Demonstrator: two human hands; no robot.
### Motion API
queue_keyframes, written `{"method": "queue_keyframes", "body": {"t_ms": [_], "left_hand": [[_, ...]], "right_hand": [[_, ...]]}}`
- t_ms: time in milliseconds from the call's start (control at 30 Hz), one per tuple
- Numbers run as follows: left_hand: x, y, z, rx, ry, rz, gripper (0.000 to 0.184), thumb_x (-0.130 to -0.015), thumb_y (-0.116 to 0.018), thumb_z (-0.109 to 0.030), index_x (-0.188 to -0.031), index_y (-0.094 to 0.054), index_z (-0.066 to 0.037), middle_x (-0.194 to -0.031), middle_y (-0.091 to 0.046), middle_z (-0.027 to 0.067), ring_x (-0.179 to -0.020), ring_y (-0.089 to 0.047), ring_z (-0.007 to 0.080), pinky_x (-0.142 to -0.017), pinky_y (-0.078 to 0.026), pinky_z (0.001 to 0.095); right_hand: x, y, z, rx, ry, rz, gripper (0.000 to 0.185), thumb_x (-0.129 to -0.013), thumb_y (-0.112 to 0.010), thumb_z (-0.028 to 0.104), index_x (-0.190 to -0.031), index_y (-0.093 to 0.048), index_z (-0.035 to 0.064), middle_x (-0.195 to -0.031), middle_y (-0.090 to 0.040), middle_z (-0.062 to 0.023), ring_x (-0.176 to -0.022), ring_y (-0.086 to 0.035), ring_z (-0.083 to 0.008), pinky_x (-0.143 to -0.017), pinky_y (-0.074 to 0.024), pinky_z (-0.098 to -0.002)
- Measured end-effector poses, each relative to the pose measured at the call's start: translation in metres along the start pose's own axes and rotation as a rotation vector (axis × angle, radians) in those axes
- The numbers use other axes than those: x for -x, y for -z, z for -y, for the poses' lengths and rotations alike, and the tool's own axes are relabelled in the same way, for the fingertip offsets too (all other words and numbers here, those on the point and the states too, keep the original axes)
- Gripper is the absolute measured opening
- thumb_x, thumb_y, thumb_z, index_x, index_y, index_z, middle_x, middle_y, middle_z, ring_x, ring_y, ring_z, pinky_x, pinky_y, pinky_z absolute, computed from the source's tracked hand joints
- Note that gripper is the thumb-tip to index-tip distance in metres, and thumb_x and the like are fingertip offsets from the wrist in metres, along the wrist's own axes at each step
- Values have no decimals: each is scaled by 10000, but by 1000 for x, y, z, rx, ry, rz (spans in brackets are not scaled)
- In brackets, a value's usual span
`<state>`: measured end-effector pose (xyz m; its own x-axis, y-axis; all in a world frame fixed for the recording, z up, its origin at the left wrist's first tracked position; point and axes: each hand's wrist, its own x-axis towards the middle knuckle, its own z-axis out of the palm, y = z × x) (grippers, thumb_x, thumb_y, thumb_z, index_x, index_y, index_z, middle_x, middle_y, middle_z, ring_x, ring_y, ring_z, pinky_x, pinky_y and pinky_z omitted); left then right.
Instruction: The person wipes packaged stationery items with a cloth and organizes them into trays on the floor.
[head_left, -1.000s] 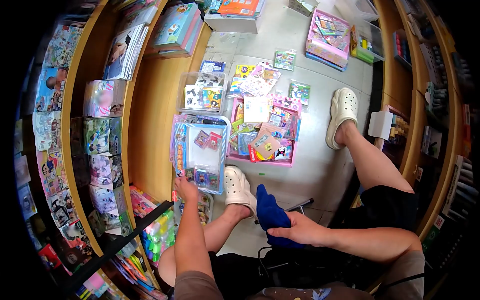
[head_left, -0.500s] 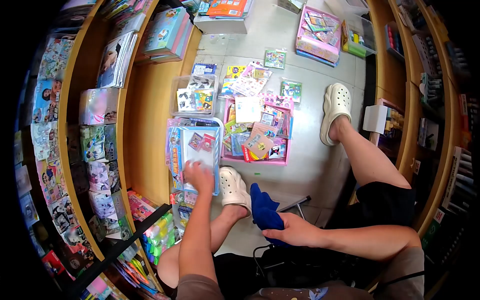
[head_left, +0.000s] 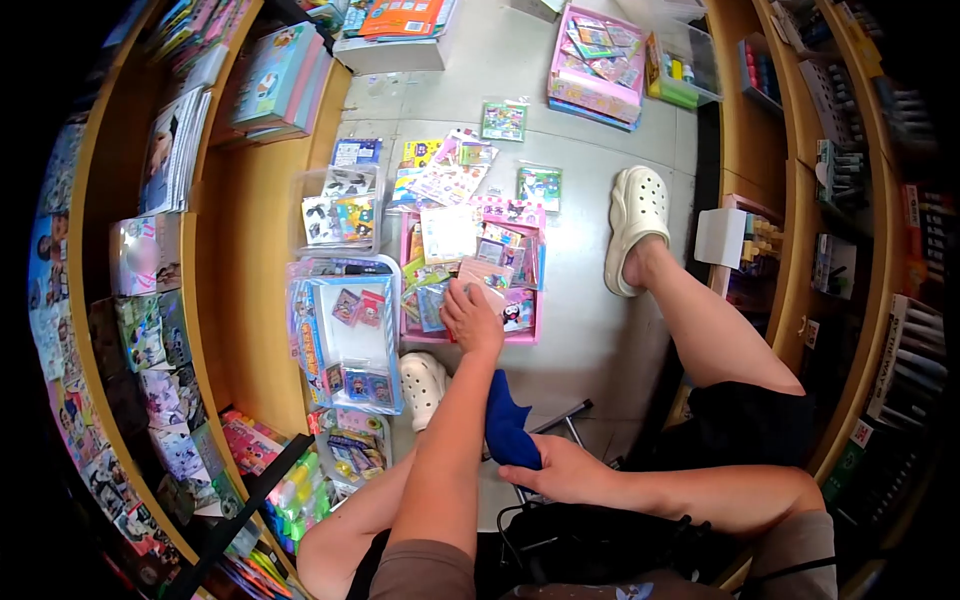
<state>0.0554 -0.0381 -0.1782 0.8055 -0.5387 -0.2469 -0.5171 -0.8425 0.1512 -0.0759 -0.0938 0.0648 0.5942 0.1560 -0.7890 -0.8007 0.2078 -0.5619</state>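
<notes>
My left hand reaches into a pink box of mixed small packets. Its fingers are bent over the near edge of a brown card packet, with the thumb side partly hidden. A dark blue cloth is bunched in my right hand, above my lap. Left of the pink box lies a blue-rimmed tray with small picture packets at its near end and two more packets toward its far end.
A clear bin of packets stands beyond the tray, another bin nearer me. Wooden shelves line both sides. A pink box of packets sits at the far right. My cream clogs are on the floor.
My left hand has moved right from the blue-rimmed tray to the pink box. Packets at the tray's near end now show. My right hand still holds the cloth. The view has shifted.
</notes>
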Motion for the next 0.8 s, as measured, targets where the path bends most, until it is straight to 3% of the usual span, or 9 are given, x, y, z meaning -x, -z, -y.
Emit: {"method": "queue_keyframes", "body": {"t_ms": [233,367,400,467,600,667,733,767,800], "left_hand": [[2,38,37,468,4,-2,668,-677,-707,-170,-1231,-343,-92,-1212,-421,151,-1110,-417,316,-942,-338,438],[17,77,67,1865,416,241,506,-833,-565,-207,-1277,-334,-130,-1147,-482,117,-965,-536,261,-810,-460,390],[25,80,82,2214,373,492,524,-884,-458,-350,-1347,-298,-165,-1263,-433,141,-1161,-432,322,-919,-382,507],[49,132,62,2414,201,534,574,-875,-441,-409,-1377,-264,-194,-1362,-345,147,-1247,-340,355,-967,-305,569],[80,157,48,2406,33,624,629,-860,-489,-377,-1397,-222,-188,-1411,-269,142,-1288,-274,355,-1007,-222,588],[90,172,24,2463,88,559,575,-899,-431,-372,-1375,-259,-101,-1373,-329,166,-1246,-345,328,-1023,-265,503],[96,183,4,2382,285,690,579,-919,-363,-442,-1328,-325,-34,-1317,-410,150,-1194,-414,312,-1018,-307,431],[99,195,-13,2254,259,569,624,-915,-310,-513,-1282,-383,-13,-1271,-463,129,-1157,-458,280,-998,-342,388],[103,197,-21,2225,294,543,617,-921,-297,-506,-1289,-373,-17,-1278,-455,128,-1169,-447,276,-1003,-337,391]], "right_hand": [[-3,8,1,-37,64,-92,271,-840,-578,325,-940,-579,72,-710,-574,-67,-646,-553,-187,-645,-445,-320],[-9,8,-2,149,143,-294,323,-820,-578,355,-985,-597,78,-912,-554,-131,-835,-562,-278,-746,-445,-366],[-14,6,-9,185,210,-399,337,-811,-580,356,-998,-602,76,-995,-531,-155,-909,-541,-315,-789,-437,-384],[-19,16,-4,165,327,-439,338,-806,-587,342,-995,-603,62,-1035,-518,-166,-922,-524,-331,-810,-426,-387],[-19,24,15,206,489,-443,369,-816,-572,334,-997,-592,12,-1134,-493,-181,-977,-483,-354,-858,-390,-412],[-14,20,19,408,611,-442,422,-842,-526,359,-1020,-578,-21,-1230,-449,-194,-1109,-413,-366,-934,-332,-462],[-20,9,2,620,701,-394,506,-864,-462,403,-1112,-528,-33,-1344,-317,-194,-1250,-225,-373,-986,-205,-553],[-20,3,-5,673,705,-349,560,-876,-423,431,-1175,-491,-38,-1415,-219,-193,-1327,-93,-375,-1008,-121,-611],[-21,2,-7,665,692,-402,565,-874,-425,430,-1190,-478,-35,-1421,-191,-197,-1328,-86,-377,-1006,-121,-614]]}}
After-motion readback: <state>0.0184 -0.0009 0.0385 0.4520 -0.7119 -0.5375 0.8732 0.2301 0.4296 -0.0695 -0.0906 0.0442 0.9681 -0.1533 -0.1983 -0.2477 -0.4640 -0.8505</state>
